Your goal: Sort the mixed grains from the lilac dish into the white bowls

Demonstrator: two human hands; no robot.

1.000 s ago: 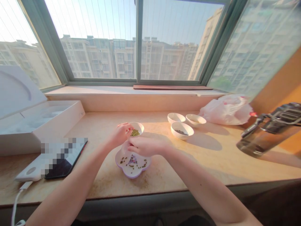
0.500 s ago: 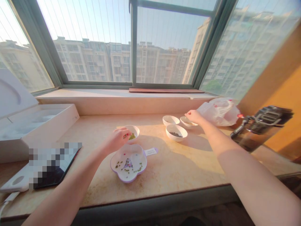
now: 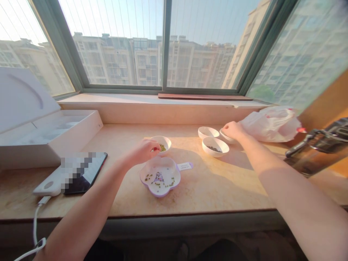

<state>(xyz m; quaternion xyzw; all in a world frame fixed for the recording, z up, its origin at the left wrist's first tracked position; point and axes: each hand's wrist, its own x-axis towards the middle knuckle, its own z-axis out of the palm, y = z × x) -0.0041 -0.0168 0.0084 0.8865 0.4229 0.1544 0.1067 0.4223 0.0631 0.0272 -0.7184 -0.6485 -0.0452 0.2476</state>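
My left hand (image 3: 148,149) is at the near left edge of a white bowl (image 3: 168,146) that holds green beans (image 3: 162,148). Its fingers are pinched together, and what lies between them is hidden. Over on the right, my right hand (image 3: 232,129) is closed above a small white bowl (image 3: 227,138) and partly covers it; anything in its fingertips is too small to tell. Between my arms sits a flower-shaped, purple-rimmed dish (image 3: 178,177) with a cartoon figure and scattered green beans inside. A purple-edged tag (image 3: 185,166) sticks out at the dish's right.
Two more white bowls stand left of my right hand: a rear one (image 3: 208,131) and a front one (image 3: 217,151) with dark grains. A plastic bag (image 3: 272,125) and a dark bottle (image 3: 320,148) are at right. An open white box (image 3: 81,121) and a phone (image 3: 85,177) lie left.
The view has shifted, so the counter sits further right and higher. My right hand has lowered over its bowl, covering more of it. My left hand stays by the green beans.
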